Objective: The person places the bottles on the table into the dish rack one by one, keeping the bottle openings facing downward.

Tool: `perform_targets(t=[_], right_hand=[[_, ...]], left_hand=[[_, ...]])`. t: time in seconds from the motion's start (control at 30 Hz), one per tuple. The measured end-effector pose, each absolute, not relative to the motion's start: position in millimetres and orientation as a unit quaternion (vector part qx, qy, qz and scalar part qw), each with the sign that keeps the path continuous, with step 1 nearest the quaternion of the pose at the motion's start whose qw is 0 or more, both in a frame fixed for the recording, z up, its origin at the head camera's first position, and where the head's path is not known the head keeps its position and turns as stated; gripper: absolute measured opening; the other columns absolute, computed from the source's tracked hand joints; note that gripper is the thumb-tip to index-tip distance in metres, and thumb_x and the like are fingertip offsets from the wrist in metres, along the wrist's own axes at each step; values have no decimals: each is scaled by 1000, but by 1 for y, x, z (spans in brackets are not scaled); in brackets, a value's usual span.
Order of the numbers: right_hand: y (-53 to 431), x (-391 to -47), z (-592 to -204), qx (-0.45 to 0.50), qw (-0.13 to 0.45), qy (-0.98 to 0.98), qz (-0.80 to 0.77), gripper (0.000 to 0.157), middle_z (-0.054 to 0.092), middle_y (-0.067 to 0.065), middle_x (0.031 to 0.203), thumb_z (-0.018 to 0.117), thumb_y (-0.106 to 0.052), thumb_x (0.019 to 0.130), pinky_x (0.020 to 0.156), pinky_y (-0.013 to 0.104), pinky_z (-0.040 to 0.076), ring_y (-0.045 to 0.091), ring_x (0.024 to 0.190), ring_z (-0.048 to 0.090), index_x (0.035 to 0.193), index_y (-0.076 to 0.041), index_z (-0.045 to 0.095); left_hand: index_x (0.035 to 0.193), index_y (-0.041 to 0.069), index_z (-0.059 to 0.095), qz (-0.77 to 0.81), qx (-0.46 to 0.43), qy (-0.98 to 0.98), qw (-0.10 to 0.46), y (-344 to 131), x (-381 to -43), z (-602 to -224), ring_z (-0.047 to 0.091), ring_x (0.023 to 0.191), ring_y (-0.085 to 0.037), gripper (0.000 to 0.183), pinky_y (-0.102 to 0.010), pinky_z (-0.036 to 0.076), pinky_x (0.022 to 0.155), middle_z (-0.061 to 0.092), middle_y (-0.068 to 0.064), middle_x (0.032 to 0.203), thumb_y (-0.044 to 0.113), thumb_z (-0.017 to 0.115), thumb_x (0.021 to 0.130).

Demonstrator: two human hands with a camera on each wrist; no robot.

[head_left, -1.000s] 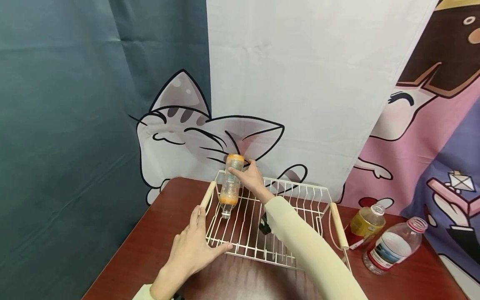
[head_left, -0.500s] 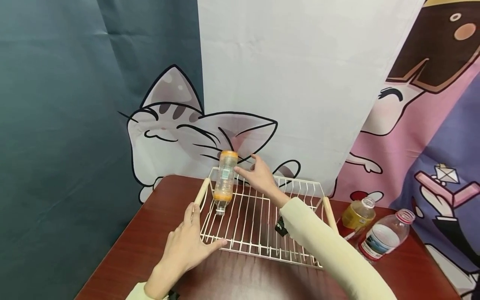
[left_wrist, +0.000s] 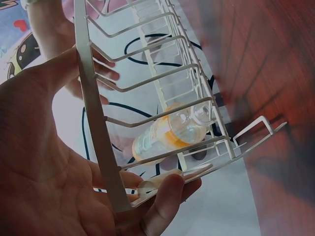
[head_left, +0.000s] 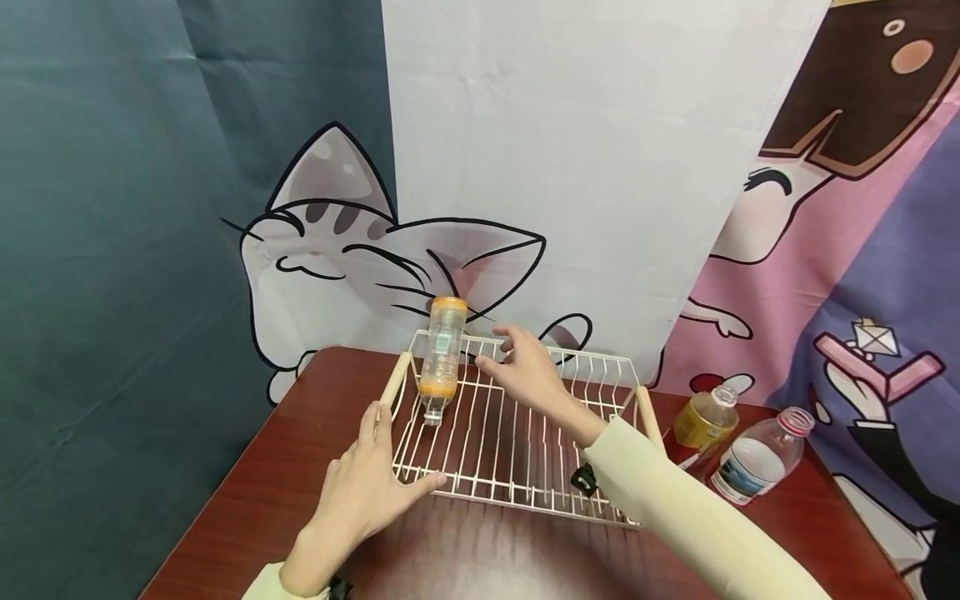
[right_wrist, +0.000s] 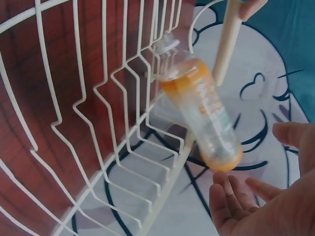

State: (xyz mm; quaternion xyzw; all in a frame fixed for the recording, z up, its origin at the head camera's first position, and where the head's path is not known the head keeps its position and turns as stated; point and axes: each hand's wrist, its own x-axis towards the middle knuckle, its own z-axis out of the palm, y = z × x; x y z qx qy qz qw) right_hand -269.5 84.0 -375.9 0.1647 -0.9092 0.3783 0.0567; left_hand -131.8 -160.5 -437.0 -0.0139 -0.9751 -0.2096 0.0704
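A clear plastic bottle with orange bands (head_left: 444,350) leans upside down, neck lowest, at the left end of a white wire dish rack (head_left: 517,492) with wooden handles. My left hand (head_left: 360,487) holds the rack's front left corner, its fingers at the wooden handle (head_left: 394,380) and its thumb along the front rail. In the left wrist view, fingertips (left_wrist: 170,196) bend round the rack's end. To the right of the bottle, my right hand (head_left: 528,375) hangs over the rack with loosely bent fingers and holds nothing. The right wrist view shows a gap between those fingers (right_wrist: 231,196) and the bottle.
Right of the rack stand a small bottle with a yellow label (head_left: 705,421) and a larger clear bottle with a red neck ring (head_left: 757,458). The reddish-brown table (head_left: 300,425) meets a printed cat curtain (head_left: 480,167) at the back.
My right hand has let go of the orange-banded bottle and drawn back to the right. The bottle stays leaning in the rack. My left hand keeps its place on the rack; the head view has shifted slightly.
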Motion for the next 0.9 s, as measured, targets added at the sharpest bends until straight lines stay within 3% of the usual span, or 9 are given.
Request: perform_targets(t=[0.33, 0.6, 0.9], right_hand=[[108, -239, -347, 175, 74, -879, 438, 59, 71, 20, 131, 81, -26, 102, 92, 51, 62, 37, 113, 74, 154, -9, 62], [132, -209, -339, 173, 134, -849, 481, 50, 73, 14, 125, 80, -19, 103, 98, 47, 58, 27, 109, 73, 150, -11, 66], [156, -167, -347, 157, 233, -818, 503, 47, 77, 2, 116, 83, -11, 101, 92, 22, 54, 9, 101, 71, 146, -18, 70]], left_hand=[[167, -11, 33, -213, -14, -975, 69, -161, -132, -436, 72, 115, -50, 136, -65, 60, 80, 30, -25, 176, 81, 82, 80], [167, -11, 33, -214, -15, -974, 69, -160, -133, -437, 73, 111, -48, 137, -63, 60, 77, 32, -23, 174, 81, 83, 79], [167, -10, 33, -212, -15, -975, 67, -161, -133, -436, 74, 110, -48, 137, -62, 60, 76, 32, -23, 174, 81, 84, 79]])
